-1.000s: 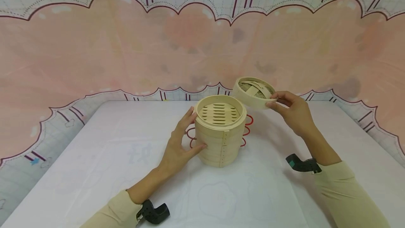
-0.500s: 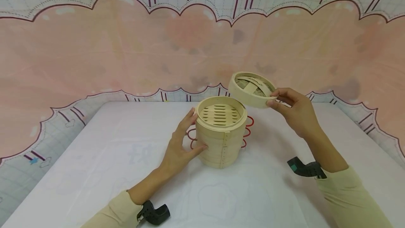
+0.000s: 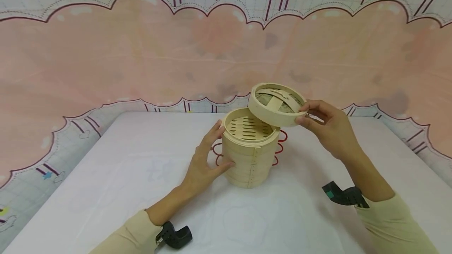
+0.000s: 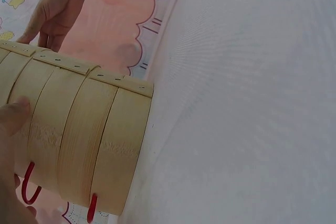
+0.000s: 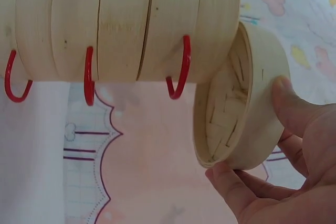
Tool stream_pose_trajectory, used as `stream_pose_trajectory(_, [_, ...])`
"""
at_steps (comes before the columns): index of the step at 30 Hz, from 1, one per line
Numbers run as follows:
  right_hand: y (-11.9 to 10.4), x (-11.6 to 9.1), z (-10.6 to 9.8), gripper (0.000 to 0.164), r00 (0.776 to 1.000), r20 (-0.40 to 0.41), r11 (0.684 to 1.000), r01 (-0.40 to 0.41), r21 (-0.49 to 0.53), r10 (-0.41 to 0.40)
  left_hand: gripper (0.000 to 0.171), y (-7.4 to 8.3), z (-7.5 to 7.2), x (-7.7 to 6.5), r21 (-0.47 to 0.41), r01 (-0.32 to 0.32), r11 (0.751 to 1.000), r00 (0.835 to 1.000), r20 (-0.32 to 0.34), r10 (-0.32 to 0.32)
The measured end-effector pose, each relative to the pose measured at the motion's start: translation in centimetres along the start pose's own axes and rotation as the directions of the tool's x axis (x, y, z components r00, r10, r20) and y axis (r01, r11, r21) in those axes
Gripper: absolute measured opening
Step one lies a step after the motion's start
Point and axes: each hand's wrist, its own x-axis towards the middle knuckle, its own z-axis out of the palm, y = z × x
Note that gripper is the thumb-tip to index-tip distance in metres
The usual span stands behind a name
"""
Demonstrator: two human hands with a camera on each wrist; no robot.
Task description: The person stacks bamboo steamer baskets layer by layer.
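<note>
A stack of bamboo steamer baskets (image 3: 251,160) stands upright on the white table, its slatted top tier (image 3: 247,128) uncovered at the left. My left hand (image 3: 203,164) holds the stack from the left side, thumb in front and fingers behind the rim. In my right hand (image 3: 326,126) the woven bamboo lid (image 3: 275,118) is pinched by its right edge. The lid tilts over the stack's right rear rim; in the right wrist view its hollow underside (image 5: 228,108) faces the baskets. Whether lid and rim touch is hard to tell.
Red loop handles (image 5: 181,69) stick out from both sides of the stack. The white table (image 3: 116,191) spreads around it. A patterned pink cloth (image 3: 169,58) hangs behind the table's far edge. Black wrist cameras (image 3: 174,236) sit on both wrists.
The lid in my right hand rose slightly, then moved left and down over the stack's right rear rim. My left hand keeps its hold on the stack. The whole view shifted slightly.
</note>
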Motion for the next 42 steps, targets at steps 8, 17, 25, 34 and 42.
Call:
stream_pose_trajectory(8, [-1.0, 0.0, 1.1, 0.024, 0.996, 0.071, 0.997, 0.054, 0.060, -0.058, 0.090, 0.2, -0.4, 0.0, 0.004, -0.011, 1.000, 1.000, -0.013, 0.011])
stream_pose_trajectory(17, [-1.8, -0.1, 1.8, 0.024, 0.989, 0.119, 0.996, 0.082, 0.043, -0.086, 0.091, -0.1, -0.7, 0.2, 0.024, -0.022, 0.999, 1.000, -0.013, 0.022])
stream_pose_trajectory(25, [-2.2, -0.8, 1.7, 0.024, 0.985, 0.144, 0.996, 0.086, 0.037, -0.091, 0.089, 1.3, -0.3, 0.7, 0.000, -0.062, 0.998, 0.998, -0.018, 0.062])
stream_pose_trajectory(34, [-2.6, -1.5, 2.3, 0.025, 0.988, 0.134, 0.996, 0.072, 0.054, -0.079, 0.087, 3.5, -0.8, 1.0, -0.005, -0.066, 0.998, 0.998, -0.007, 0.066])
stream_pose_trajectory(42, [-2.8, -1.3, 3.2, 0.024, 0.985, 0.139, 0.991, 0.083, 0.107, -0.098, 0.086, 3.6, -1.2, 0.8, 0.008, -0.045, 0.999, 0.999, -0.011, 0.045])
